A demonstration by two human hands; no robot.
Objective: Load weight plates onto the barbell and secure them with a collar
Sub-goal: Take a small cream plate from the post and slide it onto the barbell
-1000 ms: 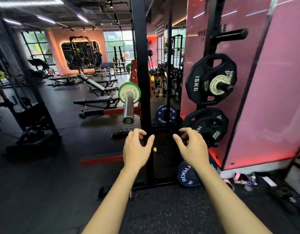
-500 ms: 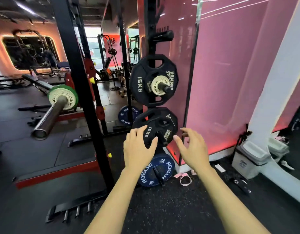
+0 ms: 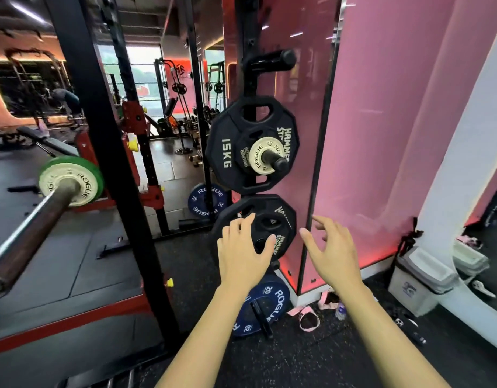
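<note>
Barbell sleeve [image 3: 31, 233] waits at nine o'clock, one green Rogue plate [image 3: 71, 180] on. We judge the fetching step: left hand [image 3: 243, 254] and right hand [image 3: 334, 254], fingers spread, empty, reach the lower black plate [image 3: 280, 217] at twelve. Next: grip both rims, slide it off.

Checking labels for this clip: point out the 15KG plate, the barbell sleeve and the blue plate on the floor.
15KG plate [image 3: 226, 152]: head view, left face by the lettering.
barbell sleeve [image 3: 31, 228]: head view, mid-length of the bare steel.
blue plate [image 3: 278, 301]: head view, upper right face.
</note>
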